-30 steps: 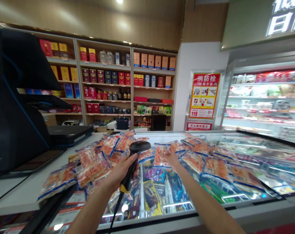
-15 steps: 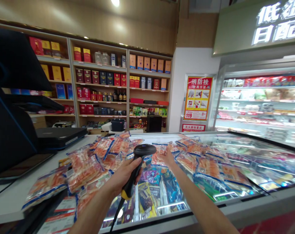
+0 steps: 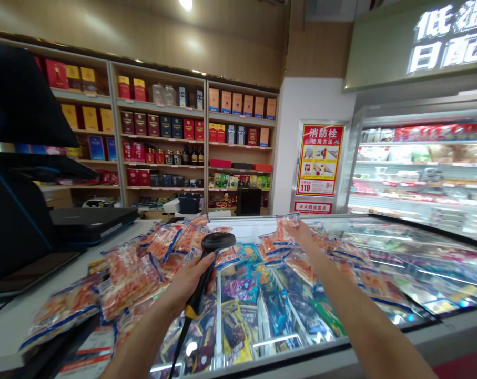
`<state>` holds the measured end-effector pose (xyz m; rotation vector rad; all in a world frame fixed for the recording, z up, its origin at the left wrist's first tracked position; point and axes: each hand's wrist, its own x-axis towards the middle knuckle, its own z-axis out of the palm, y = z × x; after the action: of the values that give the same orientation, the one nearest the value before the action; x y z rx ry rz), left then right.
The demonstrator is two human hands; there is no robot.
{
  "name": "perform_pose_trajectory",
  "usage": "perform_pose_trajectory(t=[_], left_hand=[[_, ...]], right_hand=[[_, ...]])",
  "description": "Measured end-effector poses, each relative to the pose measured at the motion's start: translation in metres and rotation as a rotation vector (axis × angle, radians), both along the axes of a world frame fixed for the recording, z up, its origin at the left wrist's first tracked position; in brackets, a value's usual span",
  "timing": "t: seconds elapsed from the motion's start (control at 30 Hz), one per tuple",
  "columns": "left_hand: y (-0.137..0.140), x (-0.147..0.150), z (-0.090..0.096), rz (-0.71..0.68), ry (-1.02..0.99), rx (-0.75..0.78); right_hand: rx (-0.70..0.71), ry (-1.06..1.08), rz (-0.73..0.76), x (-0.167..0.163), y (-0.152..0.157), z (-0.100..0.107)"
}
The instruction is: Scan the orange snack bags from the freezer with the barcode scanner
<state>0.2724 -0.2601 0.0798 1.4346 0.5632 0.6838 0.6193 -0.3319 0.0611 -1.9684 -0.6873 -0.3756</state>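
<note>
The left hand (image 3: 186, 281) is closed around the handle of a black scanner (image 3: 206, 263) with a yellow band, its head above the left part of the freezer lid (image 3: 399, 247). The right hand (image 3: 301, 234) pinches a clear packet (image 3: 286, 227) of orange-red snack with blue edge, lifted above the far middle of the lid, over many similar packets (image 3: 135, 268).

Red wall poster (image 3: 320, 159): heading "消防栓", below it "使用方法", number "119" at lower left. Overhead chiller sign (image 3: 447, 37): lit white characters "低温" and "日配". Package labels illegible.
</note>
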Motion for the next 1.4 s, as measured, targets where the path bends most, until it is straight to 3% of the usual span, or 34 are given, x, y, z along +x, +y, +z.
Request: perform_pose_trajectory(t=[0.2,0.3,0.4,0.5,0.63,0.83,0.97,1.13,1.27,1.4], left_hand=[[0.013,-0.01,-0.005,0.017,0.027,-0.02],[0.021,-0.017,-0.009,0.032,0.018,-0.013],[0.026,-0.025,-0.01,0.055,0.041,0.006],[0.027,-0.032,-0.009,0.11,0.037,-0.007],[0.026,-0.039,-0.01,0.128,0.041,-0.031],[0.026,-0.046,-0.015,0.12,0.08,-0.039],[0.021,-0.041,-0.014,0.107,0.079,-0.052],[0.018,-0.031,-0.015,0.038,0.01,-0.063],[0.015,-0.021,-0.015,-0.024,0.03,-0.071],[0.008,-0.014,-0.009,-0.041,0.033,-0.066]], right_hand=[[-0.324,0.037,-0.225,0.031,-0.02,-0.01],[-0.391,0.033,-0.29,0.031,-0.024,-0.012],[-0.316,-0.125,-0.323,0.012,-0.012,-0.01],[-0.224,-0.246,-0.153,-0.027,0.022,-0.014],[-0.264,-0.06,0.242,-0.087,0.081,-0.042],[-0.295,0.096,0.254,-0.129,0.123,-0.081],[-0.247,0.141,0.284,-0.128,0.122,-0.083],[-0.182,0.101,0.263,-0.111,0.098,-0.073],[-0.024,0.037,0.197,-0.099,0.072,-0.071],[0.099,-0.011,0.244,-0.097,0.057,-0.078]])
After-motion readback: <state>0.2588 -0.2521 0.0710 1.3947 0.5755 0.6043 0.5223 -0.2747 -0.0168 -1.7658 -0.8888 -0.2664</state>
